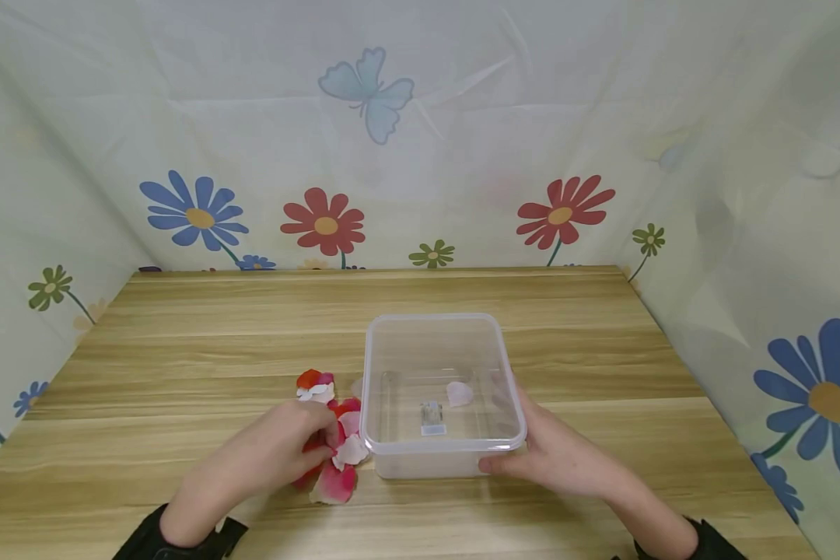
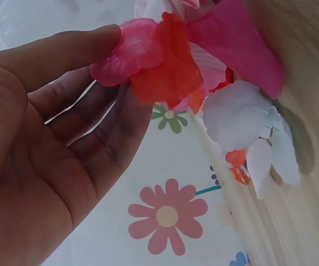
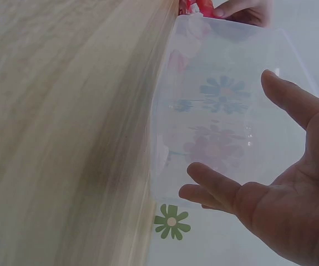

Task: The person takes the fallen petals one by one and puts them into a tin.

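My left hand pinches a pink artificial petal between thumb and fingers, with a red petal right against it. Around the fingers lies a loose pile of petals in red, pink and white, on the left of a clear plastic container. My right hand holds the container at its front right corner, thumb on the front wall and fingers along the right side. Inside the lidless container one pale petal lies near a small label.
The wood-grain table carries the container and the pile. A white curtain printed with flowers and a butterfly closes off the back and both sides.
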Demonstrator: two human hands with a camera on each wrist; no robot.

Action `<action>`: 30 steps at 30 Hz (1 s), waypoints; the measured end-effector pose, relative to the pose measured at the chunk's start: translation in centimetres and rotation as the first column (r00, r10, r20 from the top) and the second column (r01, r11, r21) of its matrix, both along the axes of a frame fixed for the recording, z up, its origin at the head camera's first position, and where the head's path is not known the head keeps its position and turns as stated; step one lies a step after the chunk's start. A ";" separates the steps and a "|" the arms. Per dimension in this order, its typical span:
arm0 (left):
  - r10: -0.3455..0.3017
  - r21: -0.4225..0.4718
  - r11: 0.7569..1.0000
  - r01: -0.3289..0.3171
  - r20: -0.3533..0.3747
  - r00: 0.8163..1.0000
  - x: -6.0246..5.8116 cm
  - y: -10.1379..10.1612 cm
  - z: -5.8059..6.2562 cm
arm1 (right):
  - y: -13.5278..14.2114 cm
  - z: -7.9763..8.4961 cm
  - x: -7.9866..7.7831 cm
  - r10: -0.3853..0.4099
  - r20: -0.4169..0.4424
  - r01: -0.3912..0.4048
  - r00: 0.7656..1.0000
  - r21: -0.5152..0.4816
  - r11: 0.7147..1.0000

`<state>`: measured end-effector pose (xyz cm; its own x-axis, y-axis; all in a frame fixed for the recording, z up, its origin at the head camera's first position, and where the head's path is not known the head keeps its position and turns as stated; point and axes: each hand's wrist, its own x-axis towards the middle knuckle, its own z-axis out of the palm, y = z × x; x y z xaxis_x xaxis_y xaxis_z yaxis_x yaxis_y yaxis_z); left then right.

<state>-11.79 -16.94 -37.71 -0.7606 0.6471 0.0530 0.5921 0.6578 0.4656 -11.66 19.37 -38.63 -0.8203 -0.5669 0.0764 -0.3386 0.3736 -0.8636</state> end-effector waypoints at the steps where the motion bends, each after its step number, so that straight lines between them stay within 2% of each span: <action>1: 0.000 0.003 1.000 0.000 -0.007 1.000 0.0 0.0 0.0 | 0.0 0.0 0.0 0.000 -0.001 0.000 1.000 0.002 1.000; 4: -0.005 0.020 1.000 0.005 -0.022 1.000 0.0 -0.1 0.1 | 0.0 0.0 0.0 -0.005 0.004 0.005 1.000 0.008 1.000; 11: 0.023 0.039 0.999 -0.024 0.030 0.999 -0.2 -0.1 0.9 | 0.1 -0.1 0.0 -0.009 0.004 0.008 1.000 0.014 1.000; 16: 0.034 0.030 0.999 -0.034 -0.010 0.999 -0.2 0.0 0.9 | 0.1 -0.2 0.0 -0.024 0.013 0.023 1.000 0.031 0.999; 24: 0.030 0.073 0.997 -0.025 -0.069 0.997 -0.3 0.0 1.0 | 0.0 -0.2 0.1 -0.026 0.033 0.025 0.999 0.016 1.000; 30: 0.031 0.123 0.992 -0.022 -0.076 0.997 -0.4 0.1 1.1 | 0.1 -0.4 0.0 -0.030 0.033 0.029 0.999 0.016 0.999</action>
<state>-12.18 -16.88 -36.57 -0.7678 0.6119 0.1900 0.6128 0.6145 0.4969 -11.63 19.47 -38.99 -0.8385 -0.5434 0.0408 -0.2990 0.3960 -0.8682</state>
